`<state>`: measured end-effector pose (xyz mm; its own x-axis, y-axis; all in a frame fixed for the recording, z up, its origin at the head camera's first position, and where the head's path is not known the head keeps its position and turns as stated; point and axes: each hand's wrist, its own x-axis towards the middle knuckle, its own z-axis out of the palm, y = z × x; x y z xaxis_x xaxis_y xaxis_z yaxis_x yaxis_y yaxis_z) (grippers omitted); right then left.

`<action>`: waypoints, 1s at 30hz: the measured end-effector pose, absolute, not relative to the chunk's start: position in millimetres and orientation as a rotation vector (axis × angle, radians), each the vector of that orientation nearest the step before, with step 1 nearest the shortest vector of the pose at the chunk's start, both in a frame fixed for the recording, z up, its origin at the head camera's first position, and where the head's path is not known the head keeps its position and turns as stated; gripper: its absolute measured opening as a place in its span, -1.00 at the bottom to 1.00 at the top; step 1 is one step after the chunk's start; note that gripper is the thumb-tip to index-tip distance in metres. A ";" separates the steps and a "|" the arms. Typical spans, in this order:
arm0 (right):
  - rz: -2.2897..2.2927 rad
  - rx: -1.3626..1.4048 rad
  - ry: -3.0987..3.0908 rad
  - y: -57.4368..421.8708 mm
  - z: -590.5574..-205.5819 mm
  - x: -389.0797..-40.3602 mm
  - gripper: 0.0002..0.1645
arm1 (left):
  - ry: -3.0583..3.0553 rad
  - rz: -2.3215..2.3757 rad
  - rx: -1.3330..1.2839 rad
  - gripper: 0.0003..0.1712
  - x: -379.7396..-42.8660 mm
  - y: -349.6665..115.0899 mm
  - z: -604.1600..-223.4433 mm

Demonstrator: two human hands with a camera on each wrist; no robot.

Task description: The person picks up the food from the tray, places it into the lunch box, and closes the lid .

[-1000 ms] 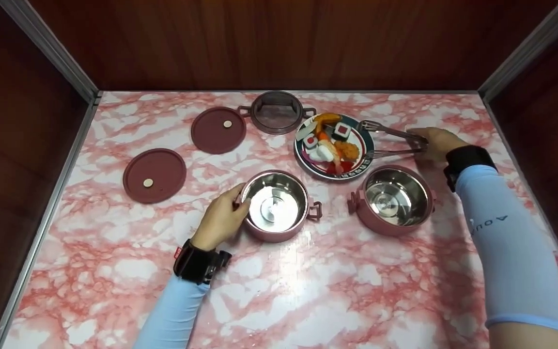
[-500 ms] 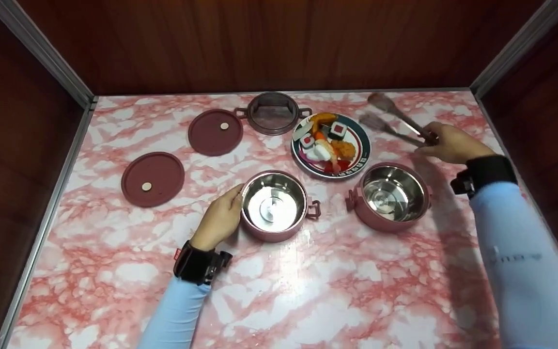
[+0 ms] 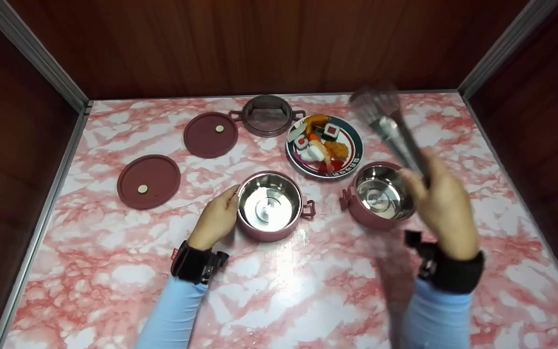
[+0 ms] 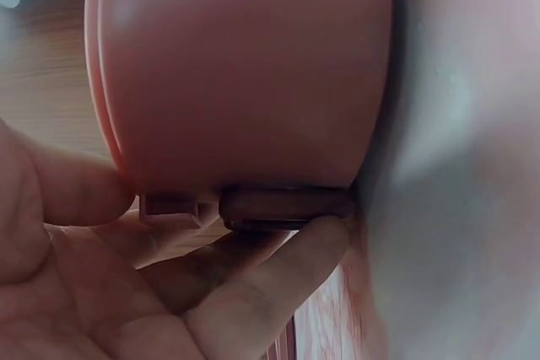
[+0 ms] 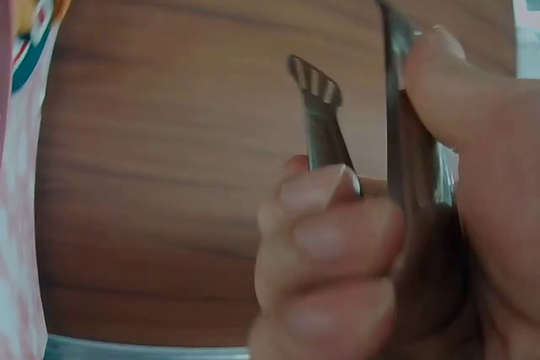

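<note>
In the head view my left hand [image 3: 217, 217] holds the near left pink pot [image 3: 264, 235] at its left handle. The left wrist view shows the thumb at the rim side and fingertips [image 4: 325, 238] curled at the handle [image 4: 287, 205]. My right hand [image 3: 448, 208], blurred, grips metal serving tongs [image 3: 397, 138] above the second pink pot [image 3: 372, 221]. Their slotted tips point up and away, apart from each other. In the right wrist view the fingers curl round one arm of the tongs [image 5: 321, 141], and the thumb lies along the other. Both steel-lined pots have no lids.
A plate [image 3: 303, 169] of toy-like sushi and fried food stands behind the pots. Two dark red round lids [image 3: 149, 169] lie at the left. A see-through lid with side handles [image 3: 266, 115] lies at the back. Wooden walls [image 3: 259, 48] enclose the table.
My right hand has lifted the tongs from beside the plate and drawn them left and nearer, over the right pot. The left hand keeps its hold on the left pot.
</note>
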<state>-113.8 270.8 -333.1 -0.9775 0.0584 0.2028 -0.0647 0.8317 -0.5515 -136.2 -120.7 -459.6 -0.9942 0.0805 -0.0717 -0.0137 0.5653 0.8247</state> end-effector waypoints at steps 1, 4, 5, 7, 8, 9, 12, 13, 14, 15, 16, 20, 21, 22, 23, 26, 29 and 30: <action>0.830 -0.011 -2.781 264.7 -335.1 -109.9 -0.26 | 2.686 1.418 0.060 -0.48 -136.4 -120.4 -459.8; 0.773 -0.021 -2.704 249.5 -343.8 -107.2 -0.36 | 2.684 1.416 0.080 -0.48 -136.7 -120.7 -461.0; 0.760 0.006 -2.674 245.0 -347.7 -108.8 -0.39 | 2.685 1.410 0.083 -0.48 -136.3 -121.4 -461.3; 0.729 0.068 -2.627 236.3 -355.8 -114.0 -0.43 | 2.693 1.393 0.070 -0.48 -135.2 -123.2 -462.0; 0.712 0.098 -2.614 232.3 -359.9 -116.8 -0.45 | 2.698 1.385 0.063 -0.49 -134.6 -124.1 -462.2; 0.698 0.123 -2.604 228.6 -363.7 -119.5 -0.47 | 2.702 1.379 0.060 -0.49 -134.0 -125.0 -462.3; 0.629 0.145 -2.586 220.9 -370.7 -125.4 -0.52 | 2.707 1.381 0.067 -0.49 -133.8 -125.5 -462.1; 0.612 0.130 -2.592 219.0 -371.7 -126.7 -0.54 | 2.706 1.388 0.076 -0.49 -134.1 -125.0 -462.0; 0.603 0.110 -2.606 217.2 -372.3 -127.7 -0.55 | 2.705 1.398 0.084 -0.49 -134.3 -124.6 -462.2; 0.596 0.093 -2.628 215.5 -372.8 -128.8 -0.55 | 2.706 1.403 0.083 -0.49 -134.3 -124.1 -462.5; 0.586 0.073 -2.652 213.9 -374.0 -129.1 -0.54 | 2.705 1.402 0.086 -0.49 -134.7 -123.7 -462.3; 0.551 0.000 -2.772 207.2 -379.9 -131.9 -0.46 | 2.710 1.398 0.083 -0.49 -135.2 -122.2 -463.1; 0.542 -0.010 -2.794 206.0 -381.7 -133.0 -0.42 | 2.712 1.397 0.091 -0.49 -135.4 -121.5 -463.2; 0.537 -0.022 -2.808 205.0 -383.3 -134.2 -0.40 | 2.713 1.401 0.103 -0.49 -135.8 -120.7 -463.3; 0.532 -0.035 -2.818 204.5 -384.9 -135.3 -0.38 | 2.714 1.404 0.112 -0.50 -136.5 -119.7 -463.5; 0.539 -0.037 -2.818 203.5 -388.6 -138.4 -0.33 | 2.716 1.410 0.147 -0.51 -137.5 -117.5 -462.9; 0.550 -0.039 -2.800 203.7 -390.6 -140.5 -0.32 | 2.707 1.409 0.151 -0.51 -139.0 -114.5 -461.2; 0.543 -0.040 -2.794 203.7 -390.9 -141.2 -0.34 | 2.699 1.408 0.150 -0.51 -139.6 -113.5 -460.6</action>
